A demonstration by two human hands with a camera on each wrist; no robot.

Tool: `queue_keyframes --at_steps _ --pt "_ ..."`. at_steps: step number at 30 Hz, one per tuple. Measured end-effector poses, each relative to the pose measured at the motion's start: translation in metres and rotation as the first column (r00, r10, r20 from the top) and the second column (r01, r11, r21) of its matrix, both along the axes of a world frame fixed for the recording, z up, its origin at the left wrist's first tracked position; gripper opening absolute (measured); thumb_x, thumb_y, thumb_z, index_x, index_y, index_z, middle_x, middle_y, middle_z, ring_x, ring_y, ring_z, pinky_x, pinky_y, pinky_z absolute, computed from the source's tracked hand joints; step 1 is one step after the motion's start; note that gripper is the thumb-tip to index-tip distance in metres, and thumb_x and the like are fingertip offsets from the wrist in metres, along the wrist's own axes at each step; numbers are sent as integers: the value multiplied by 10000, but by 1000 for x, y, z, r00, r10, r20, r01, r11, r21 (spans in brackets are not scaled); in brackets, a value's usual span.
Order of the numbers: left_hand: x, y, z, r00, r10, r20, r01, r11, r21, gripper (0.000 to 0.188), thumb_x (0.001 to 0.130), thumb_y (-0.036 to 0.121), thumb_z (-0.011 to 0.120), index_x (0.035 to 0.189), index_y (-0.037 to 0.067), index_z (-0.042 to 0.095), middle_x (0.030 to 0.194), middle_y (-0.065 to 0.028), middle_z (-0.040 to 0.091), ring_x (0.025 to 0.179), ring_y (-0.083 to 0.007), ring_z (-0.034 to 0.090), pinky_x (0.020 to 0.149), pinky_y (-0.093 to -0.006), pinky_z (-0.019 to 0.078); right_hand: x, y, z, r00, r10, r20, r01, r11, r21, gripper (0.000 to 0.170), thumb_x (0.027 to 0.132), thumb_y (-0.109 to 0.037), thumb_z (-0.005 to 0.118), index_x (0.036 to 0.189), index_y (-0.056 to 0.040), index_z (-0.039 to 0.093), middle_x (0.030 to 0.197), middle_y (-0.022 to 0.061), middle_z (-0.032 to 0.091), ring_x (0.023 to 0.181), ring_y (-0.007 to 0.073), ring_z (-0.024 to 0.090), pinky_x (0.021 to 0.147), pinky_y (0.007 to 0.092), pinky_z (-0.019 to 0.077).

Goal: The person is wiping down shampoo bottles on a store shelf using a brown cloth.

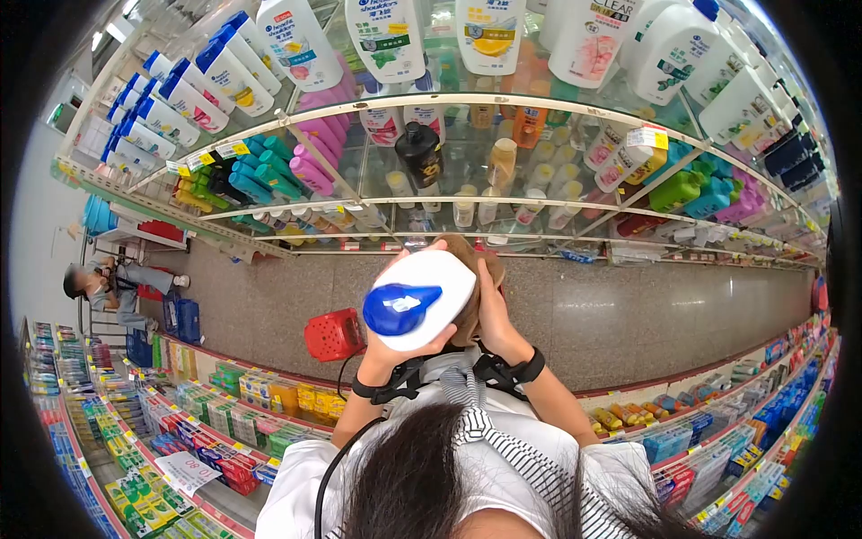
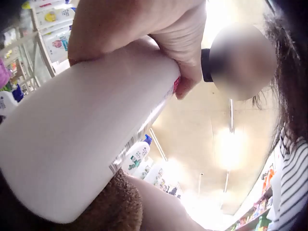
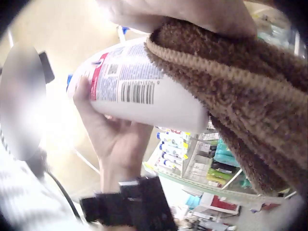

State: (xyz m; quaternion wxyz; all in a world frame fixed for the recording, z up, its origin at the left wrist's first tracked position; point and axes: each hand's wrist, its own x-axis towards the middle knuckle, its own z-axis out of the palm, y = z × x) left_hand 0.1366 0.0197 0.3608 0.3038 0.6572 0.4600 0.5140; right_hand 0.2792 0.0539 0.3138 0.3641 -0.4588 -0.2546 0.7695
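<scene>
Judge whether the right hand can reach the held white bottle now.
Likely yes: the left hand holds the white bottle close by; only the brown cloth in the right hand seems in between.

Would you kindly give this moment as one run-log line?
left hand: grips white bottle; right hand: holds brown cloth against bottle's base; blue top: on bottle; place: shop aisle

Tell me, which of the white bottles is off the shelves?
The blue-topped white bottle in the person's left hand, a brown cloth against it; the other white bottles in view are on the shelves.
</scene>
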Motion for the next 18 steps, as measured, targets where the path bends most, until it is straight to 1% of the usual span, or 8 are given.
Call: queue_keyframes --at_steps 4,5,8,10,11,12,14,18 --pt "10 2 -1 931 -196 308 190 981 48 693 649 231 760 1242 127 418 1197 -256 488 1111 -383 486 916 -438 397 7 12 -7 985 110 -134 -133 975 -176 552 885 -489 401 1227 -56 421 1114 74 526 975 164 535 847 300 420" --pt "9 1 9 978 -187 88 182 981 60 652 664 212 743 1232 133 432 1178 -253 504 1095 -378 502 916 -436 398 9 12 -17 982 103 -157 -124 983 -132 546 888 -481 398 1222 -49 417 1100 76 530 961 163 538 835 292 423" --pt "19 -1 6 991 -87 102 94 994 -59 389 898 206 376 1142 -64 513 1186 -125 538 1007 -152 549 873 -230 424 6 7 -48 993 3 -120 -8 999 -39 539 893 -467 397 1217 -35 403 1081 82 533 942 162 542 818 278 427" --pt "14 -6 10 991 -105 80 115 985 -131 417 901 241 367 1176 -49 486 1196 -125 529 1035 -142 526 910 -253 393 3 6 -44 993 -94 -68 95 995 16 540 894 -462 398 1215 -28 393 1075 86 533 936 162 543 812 272 428" --pt "12 -2 13 896 -21 445 252 847 -468 476 889 306 383 1212 -38 449 1202 -123 523 1050 -142 514 915 -270 388 4 4 -38 992 -112 -63 113 994 11 525 891 -451 420 1226 -49 371 1048 86 541 913 158 563 757 261 461" --pt "19 -7 19 852 -79 517 233 943 -238 581 863 414 371 1223 -38 428 1225 -117 500 1051 -155 510 924 -282 379 5 3 -34 990 -132 -56 132 991 4 517 888 -440 443 1236 -71 349 1021 85 550 890 154 582 702 250 494" --pt "17 -4 26 878 83 472 194 839 -509 683 830 509 345 1220 -44 436 1243 -137 478 1058 -186 512 924 -282 381 8 2 -34 993 -119 -21 121 990 72 509 888 -447 436 1208 -53 403 1034 92 552 907 154 578 723 252 489" --pt "6 0 7 640 -2 768 470 791 -390 346 906 168 373 1172 -14 499 1122 -178 565 1001 -247 567 891 -308 435 16 8 -6 951 53 -304 -113 976 -185 500 902 -453 392 1213 -64 437 1117 78 525 997 146 521 837 274 421"
